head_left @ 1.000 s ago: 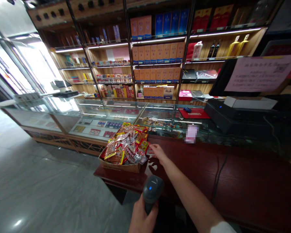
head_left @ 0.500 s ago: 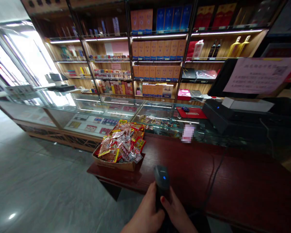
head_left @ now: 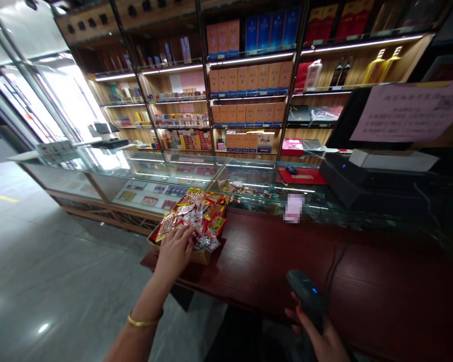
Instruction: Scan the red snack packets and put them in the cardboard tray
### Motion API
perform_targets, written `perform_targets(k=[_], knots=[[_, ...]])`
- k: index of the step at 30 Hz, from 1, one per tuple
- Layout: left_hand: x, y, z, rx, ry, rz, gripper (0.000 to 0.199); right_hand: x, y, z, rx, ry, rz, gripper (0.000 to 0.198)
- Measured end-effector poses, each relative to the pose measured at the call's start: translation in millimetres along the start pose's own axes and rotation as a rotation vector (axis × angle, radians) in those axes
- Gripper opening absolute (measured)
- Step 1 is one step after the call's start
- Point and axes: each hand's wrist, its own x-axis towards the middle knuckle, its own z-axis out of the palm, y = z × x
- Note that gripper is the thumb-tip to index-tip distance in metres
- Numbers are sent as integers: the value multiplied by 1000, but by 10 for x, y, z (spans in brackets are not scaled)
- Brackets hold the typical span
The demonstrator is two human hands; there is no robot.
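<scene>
In the head view, my right hand [head_left: 317,329] is wrapped round the handle of a dark barcode scanner [head_left: 305,291] with a lit blue light. The scanner is held over the near edge of the dark red wooden counter. My left hand [head_left: 176,249], a gold bangle on its wrist, rests on top of the snack packets [head_left: 196,211] with its fingers somewhat apart. These red, yellow and clear plastic packets fill a shallow cardboard box [head_left: 200,257] at the counter's left corner. My fingertips partly hide the packets beneath them.
A glass display case [head_left: 162,176] adjoins the wooden counter [head_left: 256,251]. A blurred pink card [head_left: 294,208] lies near the glass edge, beyond it a red mat [head_left: 304,175]. At right stands a monitor with a pink notice [head_left: 407,113]. A cable [head_left: 335,271] crosses the counter.
My left hand has left the scanner and reached left onto the packets. My right hand has moved right with the scanner, which now tilts. The view has shifted slightly.
</scene>
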Motion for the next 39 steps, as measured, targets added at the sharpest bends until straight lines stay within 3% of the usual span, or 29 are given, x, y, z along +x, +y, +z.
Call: perform_targets(k=[3, 5, 11, 17, 21, 23, 25, 26, 27, 30, 33, 36, 39], knots=[[126, -114, -5, 125, -54, 101, 57, -90, -80, -64, 17, -129, 63, 47], [172, -130, 6, 184, -80, 158, 61, -150, -104, -50, -28, -143, 65, 44], [224, -129, -51, 274, -100, 217, 57, -298, -67, 162, -21, 61, -37, 57], [264, -219, -183, 249, -56, 221, 41, -285, -105, 219, -28, 77, -66, 62], [186, -140, -397, 121, 90, 212, 48, -296, -136, 239, 105, 95, -24, 60], [98, 24, -420, -207, 261, 117, 54, -302, -139, 251, 164, 107, -7, 60], [6, 274, -290, -707, 307, -64, 55, -294, -131, 253, 103, 88, -10, 58], [-33, 422, -160, -1031, 251, -182, 58, -285, -124, 250, 50, 74, -16, 58], [-65, 576, 10, -1140, 176, -236, 60, -274, -114, 246, 2, 64, -21, 58], [-110, 1000, 648, -1339, -82, -356, 57, -257, -82, 234, -52, 85, -49, 58], [-112, 1243, 1204, -1493, -366, -457, 45, -292, -62, 233, -24, 124, -95, 59], [-110, 1285, 1488, -1623, -476, -509, 31, -366, -64, 249, 80, 131, -40, 60], [-112, 1225, 1579, -1734, -480, -522, 26, -418, -69, 254, 163, 151, 18, 66]])
